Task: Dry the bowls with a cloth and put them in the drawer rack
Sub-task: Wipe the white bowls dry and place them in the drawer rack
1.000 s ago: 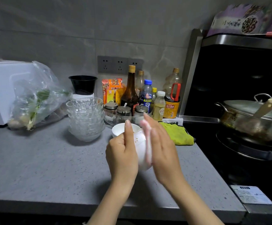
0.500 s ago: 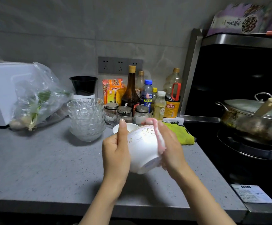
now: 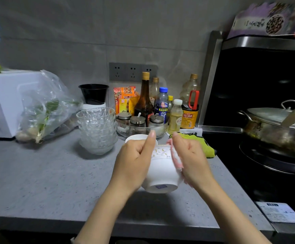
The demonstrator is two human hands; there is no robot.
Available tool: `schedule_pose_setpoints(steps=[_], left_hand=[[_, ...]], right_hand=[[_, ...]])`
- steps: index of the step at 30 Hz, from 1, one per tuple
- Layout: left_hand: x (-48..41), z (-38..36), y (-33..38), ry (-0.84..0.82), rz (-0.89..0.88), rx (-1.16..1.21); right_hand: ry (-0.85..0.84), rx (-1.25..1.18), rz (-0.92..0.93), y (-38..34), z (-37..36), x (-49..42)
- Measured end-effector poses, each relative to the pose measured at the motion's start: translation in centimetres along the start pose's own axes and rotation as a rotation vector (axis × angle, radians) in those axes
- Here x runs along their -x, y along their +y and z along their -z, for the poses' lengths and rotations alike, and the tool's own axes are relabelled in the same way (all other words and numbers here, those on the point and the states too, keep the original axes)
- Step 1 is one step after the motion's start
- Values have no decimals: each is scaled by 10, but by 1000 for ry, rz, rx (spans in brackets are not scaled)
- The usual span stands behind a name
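In the head view, a white bowl (image 3: 161, 166) with a gold floral band under its rim is held above the near part of the desk (image 3: 46, 182). It is tipped so that its blue-marked base is turned toward the camera. Its left side is clasped by the curled fingers of the left hand (image 3: 134, 161). A pink-and-white cloth (image 3: 176, 159) is clamped against its right wall by the right hand (image 3: 190, 161). A second white bowl (image 3: 136, 137) is seen just behind, and stacked glass bowls (image 3: 97, 131) farther left.

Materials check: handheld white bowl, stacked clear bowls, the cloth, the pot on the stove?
White bowl: glazed ceramic, likely porcelain; glossy white, gold pattern near rim, printed mark underfoot.
Stacked bowls: clear glass, possibly hard plastic; transparent, faceted, bright glints.
Cloth: soft textile, pink and white, matte, conforms to the bowl.
Pot: metal, probably stainless steel; grey sheen, dull lid.
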State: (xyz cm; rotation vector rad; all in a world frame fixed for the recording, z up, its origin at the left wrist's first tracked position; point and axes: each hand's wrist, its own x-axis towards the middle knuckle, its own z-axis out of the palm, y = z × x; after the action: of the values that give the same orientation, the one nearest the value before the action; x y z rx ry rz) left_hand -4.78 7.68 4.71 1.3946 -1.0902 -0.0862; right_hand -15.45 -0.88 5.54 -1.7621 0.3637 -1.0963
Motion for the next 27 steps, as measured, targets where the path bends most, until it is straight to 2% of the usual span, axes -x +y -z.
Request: schedule_pose_setpoints(steps=[3, 6, 9, 11, 12, 14, 17, 18, 20, 23, 24, 25, 27], left_hand=[[4, -5, 1, 114, -4, 17], [5, -11, -2, 308, 122, 196], [3, -18, -8, 470, 156, 211], [3, -21, -11, 477, 124, 156], [5, -22, -11, 480, 130, 146], [7, -23, -8, 504, 151, 126], [10, -22, 2, 557, 210, 221], [10, -22, 3, 562, 212, 226], [8, -21, 2, 544, 173, 178], [6, -22, -3, 511, 96, 62], [7, -22, -4, 510, 97, 59], [8, -22, -3, 514, 110, 66], [10, -21, 0, 535, 150, 129]], right_hand=[[39, 30, 67, 4, -5, 4], [51, 0, 63, 8, -13, 13], [9, 373, 268, 8, -28, 26], [45, 657, 447, 9, -35, 29], [61, 721, 504, 10, -35, 29], [43, 585, 460, 12, -28, 23], [-11, 81, 80, 10, -16, 11], [-12, 58, 52, 9, -16, 12], [5, 205, 194, 4, -23, 20], [30, 728, 494, 6, -37, 27], [22, 763, 521, 7, -37, 25], [7, 687, 496, 8, -33, 22], [-23, 372, 354, 8, -24, 14]])
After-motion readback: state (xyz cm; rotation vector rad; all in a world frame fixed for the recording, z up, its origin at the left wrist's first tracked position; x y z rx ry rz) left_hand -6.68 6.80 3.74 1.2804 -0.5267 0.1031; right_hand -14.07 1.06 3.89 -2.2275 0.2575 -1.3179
